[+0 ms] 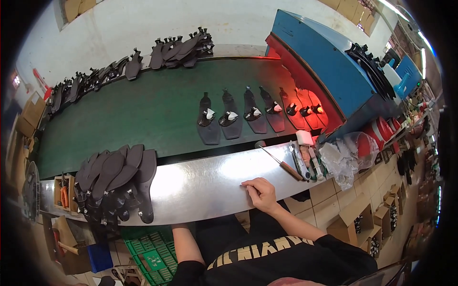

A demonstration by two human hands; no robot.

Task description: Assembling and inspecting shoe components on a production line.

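Holding an empty right hand (260, 193), thumb parted from forefinger, over the metal ledge (205, 200); cannot tell the grip of the left hand, hidden beneath; apparently pausing between pieces, with dark soles (109, 168) heaped at the ledge's left end and sandals (256, 125) beyond it. Probably calls next for lifting a sole.

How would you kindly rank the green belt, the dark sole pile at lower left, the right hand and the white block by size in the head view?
Largest to smallest, as they look:
1. green belt
2. dark sole pile
3. right hand
4. white block
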